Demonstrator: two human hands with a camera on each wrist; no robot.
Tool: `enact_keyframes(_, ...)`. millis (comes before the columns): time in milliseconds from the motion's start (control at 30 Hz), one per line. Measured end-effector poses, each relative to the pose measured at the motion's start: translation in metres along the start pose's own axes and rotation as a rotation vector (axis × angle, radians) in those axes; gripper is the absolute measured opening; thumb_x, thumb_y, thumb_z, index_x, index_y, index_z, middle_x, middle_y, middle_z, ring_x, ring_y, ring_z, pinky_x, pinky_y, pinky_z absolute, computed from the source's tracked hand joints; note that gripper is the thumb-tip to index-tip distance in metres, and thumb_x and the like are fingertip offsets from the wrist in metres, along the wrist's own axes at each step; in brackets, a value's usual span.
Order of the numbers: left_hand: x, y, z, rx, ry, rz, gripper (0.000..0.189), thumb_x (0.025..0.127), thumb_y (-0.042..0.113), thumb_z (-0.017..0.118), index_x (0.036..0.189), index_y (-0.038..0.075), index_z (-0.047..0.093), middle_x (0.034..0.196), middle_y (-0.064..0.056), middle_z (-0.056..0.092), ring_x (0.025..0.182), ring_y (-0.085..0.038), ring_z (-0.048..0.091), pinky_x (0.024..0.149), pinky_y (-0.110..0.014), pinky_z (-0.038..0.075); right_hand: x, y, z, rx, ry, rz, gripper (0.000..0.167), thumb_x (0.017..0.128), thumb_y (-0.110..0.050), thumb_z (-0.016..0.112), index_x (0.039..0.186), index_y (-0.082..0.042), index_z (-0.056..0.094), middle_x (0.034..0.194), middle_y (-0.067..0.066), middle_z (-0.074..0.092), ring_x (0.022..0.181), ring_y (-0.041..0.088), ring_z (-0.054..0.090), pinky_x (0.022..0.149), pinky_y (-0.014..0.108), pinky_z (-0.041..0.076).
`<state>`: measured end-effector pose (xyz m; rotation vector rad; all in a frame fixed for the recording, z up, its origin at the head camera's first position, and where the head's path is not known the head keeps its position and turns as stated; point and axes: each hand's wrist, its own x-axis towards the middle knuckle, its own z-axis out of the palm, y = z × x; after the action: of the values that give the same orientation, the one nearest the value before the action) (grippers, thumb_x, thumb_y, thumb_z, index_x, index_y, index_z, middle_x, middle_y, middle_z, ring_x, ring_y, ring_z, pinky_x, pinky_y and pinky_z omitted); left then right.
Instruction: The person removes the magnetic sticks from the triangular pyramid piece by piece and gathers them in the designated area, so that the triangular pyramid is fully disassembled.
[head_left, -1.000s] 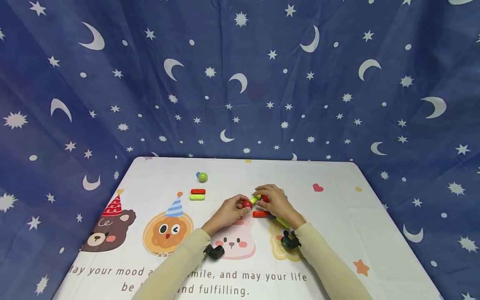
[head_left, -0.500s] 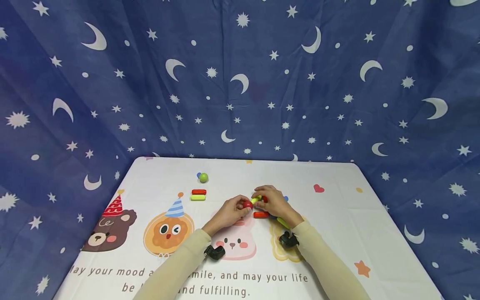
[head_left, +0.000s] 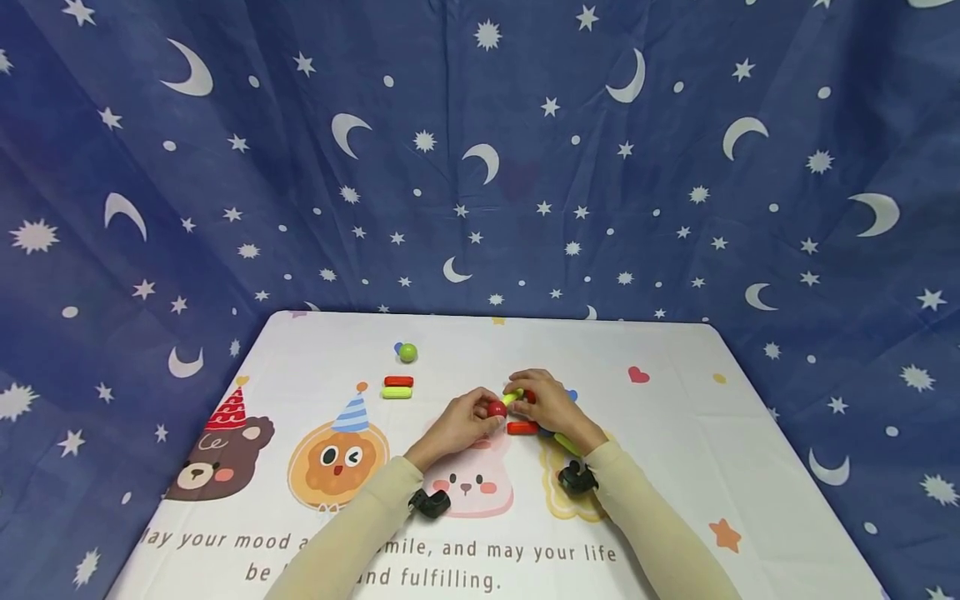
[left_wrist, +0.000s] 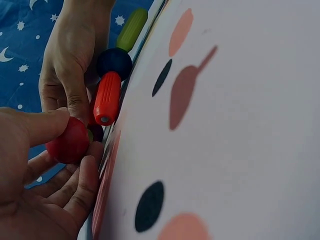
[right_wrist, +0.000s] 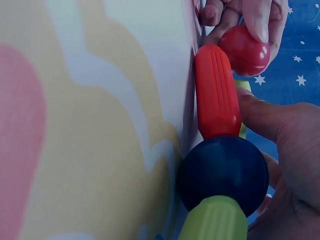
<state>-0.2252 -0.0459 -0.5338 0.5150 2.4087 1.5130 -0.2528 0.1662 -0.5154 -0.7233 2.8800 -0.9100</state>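
White cartoon-printed cloth (head_left: pixel 675 433) bears a part-joined rod-and-ball toy (right_wrist: pixel 222 170): left hand (head_left: pixel 462 422) pinches a glossy red ball (head_left: pixel 497 409), right hand (head_left: pixel 553 407) grips a yellow-green rod (head_left: pixel 512 397) beside it, shiny green ball (head_left: pixel 408 352) seemingly unused beyond it.

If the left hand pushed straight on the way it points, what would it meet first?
Beyond the red ball it pinches, the left hand would probably meet the yellow-green stick held in the right hand first; whether ball and stick touch is hard to tell.
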Motion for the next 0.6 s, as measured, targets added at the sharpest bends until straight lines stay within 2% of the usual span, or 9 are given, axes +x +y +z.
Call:
enact_keyframes(100, -0.002, 0.001, -0.003, 0.002, -0.003, 0.026, 0.030, 0.092, 0.017, 0.069, 0.119, 0.010, 0.058, 0.097, -0.006, 0.070, 0.080, -0.010, 0.064, 0.065, -0.022, 0.053, 0.002, 0.001, -0.001, -0.001, 0.009, -0.016, 0.024, 0.088, -0.021, 0.073, 0.111, -0.015, 0.071, 0.135, 0.011, 0.060, 0.134, 0.034, 0.045, 0.112, 0.057, 0.034)
enact_keyframes(200, -0.004, 0.002, -0.006, -0.011, 0.003, 0.020, 0.030, 0.092, 0.016, 0.068, 0.119, 0.010, 0.058, 0.102, -0.008, 0.071, 0.086, -0.013, 0.066, 0.068, -0.024, 0.054, 0.003, 0.003, -0.002, 0.006, 0.009, -0.022, 0.023, 0.088, -0.019, 0.073, 0.111, -0.015, 0.071, 0.135, 0.012, 0.060, 0.134, 0.035, 0.045, 0.113, 0.053, 0.035)
enact_keyframes(600, -0.017, 0.008, -0.029, 0.005, 0.092, 0.044, 0.031, 0.091, 0.014, 0.069, 0.121, 0.013, 0.059, 0.113, -0.007, 0.068, 0.096, -0.017, 0.068, 0.076, -0.026, 0.056, 0.002, 0.006, 0.000, 0.020, -0.008, -0.026, 0.023, 0.089, -0.023, 0.073, 0.111, -0.017, 0.071, 0.135, 0.010, 0.060, 0.134, 0.035, 0.045, 0.114, 0.053, 0.035)
